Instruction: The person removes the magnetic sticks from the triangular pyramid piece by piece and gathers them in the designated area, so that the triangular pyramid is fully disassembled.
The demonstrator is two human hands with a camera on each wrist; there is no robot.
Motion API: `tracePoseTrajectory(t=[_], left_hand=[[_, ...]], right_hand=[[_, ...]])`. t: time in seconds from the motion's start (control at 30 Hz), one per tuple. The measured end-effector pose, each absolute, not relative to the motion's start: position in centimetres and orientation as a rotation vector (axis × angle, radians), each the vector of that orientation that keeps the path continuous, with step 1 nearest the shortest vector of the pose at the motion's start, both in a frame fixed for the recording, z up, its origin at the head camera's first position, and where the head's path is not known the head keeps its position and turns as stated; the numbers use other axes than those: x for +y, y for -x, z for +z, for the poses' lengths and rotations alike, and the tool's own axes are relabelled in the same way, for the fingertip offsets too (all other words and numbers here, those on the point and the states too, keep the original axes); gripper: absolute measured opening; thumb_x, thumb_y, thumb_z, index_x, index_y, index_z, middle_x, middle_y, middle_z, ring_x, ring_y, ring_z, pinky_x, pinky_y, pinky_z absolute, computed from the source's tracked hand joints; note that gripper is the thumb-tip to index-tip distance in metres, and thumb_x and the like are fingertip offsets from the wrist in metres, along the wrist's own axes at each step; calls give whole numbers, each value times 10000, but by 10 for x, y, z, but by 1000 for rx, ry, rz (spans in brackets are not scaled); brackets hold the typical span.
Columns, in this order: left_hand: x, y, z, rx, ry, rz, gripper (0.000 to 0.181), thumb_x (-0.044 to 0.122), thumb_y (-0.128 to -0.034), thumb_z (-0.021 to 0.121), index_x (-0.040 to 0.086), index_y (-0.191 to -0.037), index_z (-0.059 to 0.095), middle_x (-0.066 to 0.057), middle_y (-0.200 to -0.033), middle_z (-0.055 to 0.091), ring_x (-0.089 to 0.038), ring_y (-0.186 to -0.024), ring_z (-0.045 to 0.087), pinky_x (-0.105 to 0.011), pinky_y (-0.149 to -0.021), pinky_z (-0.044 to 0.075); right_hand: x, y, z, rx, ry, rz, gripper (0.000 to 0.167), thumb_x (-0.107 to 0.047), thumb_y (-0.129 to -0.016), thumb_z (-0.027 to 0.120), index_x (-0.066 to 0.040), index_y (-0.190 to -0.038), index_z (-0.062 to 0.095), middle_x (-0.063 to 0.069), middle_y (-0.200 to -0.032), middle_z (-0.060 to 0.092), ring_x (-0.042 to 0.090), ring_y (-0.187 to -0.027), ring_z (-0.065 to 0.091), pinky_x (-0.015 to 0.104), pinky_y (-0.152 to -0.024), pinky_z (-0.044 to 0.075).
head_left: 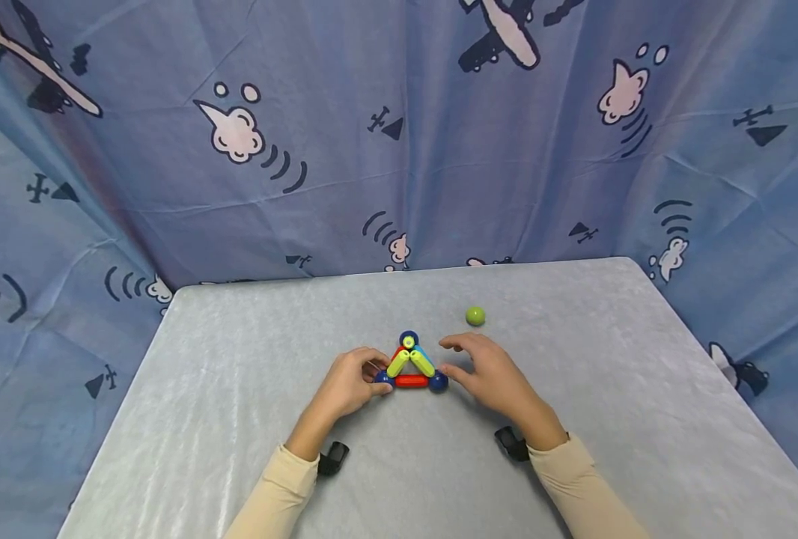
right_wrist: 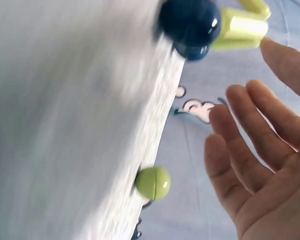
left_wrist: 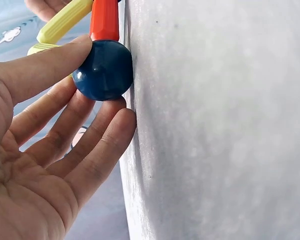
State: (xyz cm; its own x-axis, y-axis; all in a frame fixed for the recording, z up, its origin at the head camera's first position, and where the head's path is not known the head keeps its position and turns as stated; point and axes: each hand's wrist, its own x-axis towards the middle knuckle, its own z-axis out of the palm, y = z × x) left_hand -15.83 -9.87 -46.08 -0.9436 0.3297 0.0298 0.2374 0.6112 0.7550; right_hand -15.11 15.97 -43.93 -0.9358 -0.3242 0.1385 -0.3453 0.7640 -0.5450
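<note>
A triangular frame of toy building rods and balls stands on the table before me. Its front edge is a red rod (head_left: 412, 381). Dark blue balls form the corners: a left ball (head_left: 385, 379), a right ball (head_left: 438, 382) and a back one, partly covered by a yellow-green rod end. Two yellow-green rods (head_left: 397, 364) lean inward and upward. Between thumb and fingertips my left hand (head_left: 353, 380) holds the left blue ball (left_wrist: 104, 70). My right hand (head_left: 489, 374), fingers spread and loosely bent, is beside the right ball, with its thumb close to a yellow-green rod (right_wrist: 242, 30).
Behind my right hand a lime green ball (head_left: 475, 316) lies on the grey cloth-covered table (head_left: 237, 359). A blue curtain (head_left: 332, 150) printed with planes and clouds hangs along the table's back and sides.
</note>
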Motion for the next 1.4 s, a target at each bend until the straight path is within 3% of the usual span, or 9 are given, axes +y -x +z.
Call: tracePoseTrajectory(t=[0.47,1.07,1.4], left_hand=[[-100,157,-461,2711,-473,1223,319,113,-770,857,96,-1060,724,-67,-1037,706,-179,-902,676,-325,-793,585],[-100,157,-461,2707,-468,1231,294,106,-777,853,83,-1040,725,-61,-983,699,-175,-881,666,-324,-794,585],[-101,157,-461,2690,-472,1236,300,118,-779,853,80,-1046,721,-58,-997,695,-175,-893,668,-320,-800,586]], right_hand=[[124,150,-449,-2989,-509,930,411,-239,-851,802,-156,-1230,667,-7,-1068,702,168,-960,635,355,-817,530],[131,151,-454,-2910,-480,992,352,-149,-855,788,-124,-1187,674,4,-1027,744,162,-925,691,329,-779,561],[136,152,-454,-2866,-494,955,350,-92,-869,761,-75,-1208,678,57,-1040,752,195,-914,715,380,-794,586]])
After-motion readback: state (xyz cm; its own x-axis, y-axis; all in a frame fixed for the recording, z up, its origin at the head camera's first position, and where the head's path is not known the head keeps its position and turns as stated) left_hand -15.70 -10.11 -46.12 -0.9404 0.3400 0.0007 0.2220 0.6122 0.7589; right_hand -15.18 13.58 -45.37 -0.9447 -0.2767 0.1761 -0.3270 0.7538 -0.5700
